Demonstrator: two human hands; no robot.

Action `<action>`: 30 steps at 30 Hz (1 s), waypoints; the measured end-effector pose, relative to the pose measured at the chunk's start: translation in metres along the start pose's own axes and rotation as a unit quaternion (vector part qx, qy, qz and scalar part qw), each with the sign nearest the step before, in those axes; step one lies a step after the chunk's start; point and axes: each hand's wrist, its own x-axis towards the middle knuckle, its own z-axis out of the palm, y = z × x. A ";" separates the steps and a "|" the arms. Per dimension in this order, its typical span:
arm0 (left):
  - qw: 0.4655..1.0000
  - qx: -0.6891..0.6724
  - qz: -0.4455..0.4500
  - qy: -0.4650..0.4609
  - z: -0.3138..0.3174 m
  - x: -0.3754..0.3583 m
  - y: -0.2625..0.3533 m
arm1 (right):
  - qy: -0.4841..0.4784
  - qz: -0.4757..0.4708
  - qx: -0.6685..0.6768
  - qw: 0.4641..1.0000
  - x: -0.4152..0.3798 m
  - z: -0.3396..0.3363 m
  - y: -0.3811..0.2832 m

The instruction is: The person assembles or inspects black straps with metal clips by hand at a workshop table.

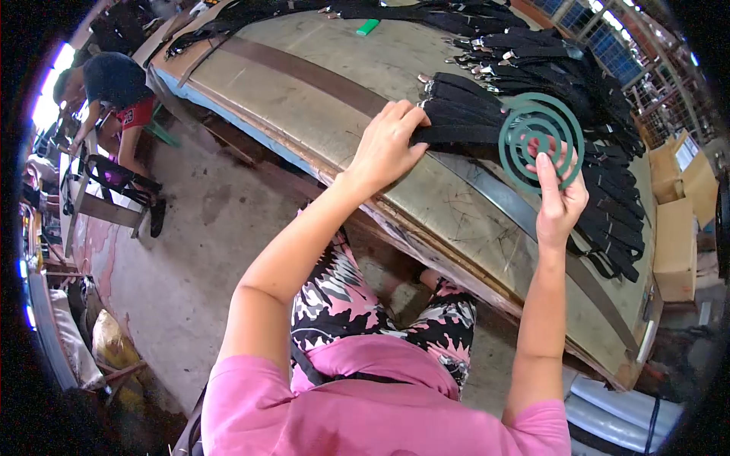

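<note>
My right hand [561,201] is raised over the table's right part, pinching a flat green mosquito coil [508,161] that faces me. Behind the coil, part of the hand's fingers show through its rings. My left hand [389,144] is at the table's near side, its curled fingers on the end of a black strap [460,137]. This strap runs to the right and passes behind the coil. Just beyond it lies a bundle of black suspenders [460,97] with metal clips.
More black suspenders [612,216] are piled along the table's far and right sides. A green lighter-like object [368,27] lies at the back of the table [304,45]. Cardboard boxes [675,251] stand at right. Another person [114,83] bends over a wooden bench [110,209] at left.
</note>
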 end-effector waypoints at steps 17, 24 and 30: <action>0.991 -0.002 -0.030 -0.132 -0.032 -0.031 0.000 | -0.078 0.158 0.103 0.979 -0.024 0.060 0.011; 0.991 -0.075 -0.074 -0.080 -0.060 -0.043 -0.004 | -0.112 0.170 0.035 0.978 -0.037 0.067 0.035; 0.992 -0.045 -0.067 -0.096 -0.055 -0.035 -0.014 | -0.132 0.178 0.027 0.975 -0.040 0.069 0.037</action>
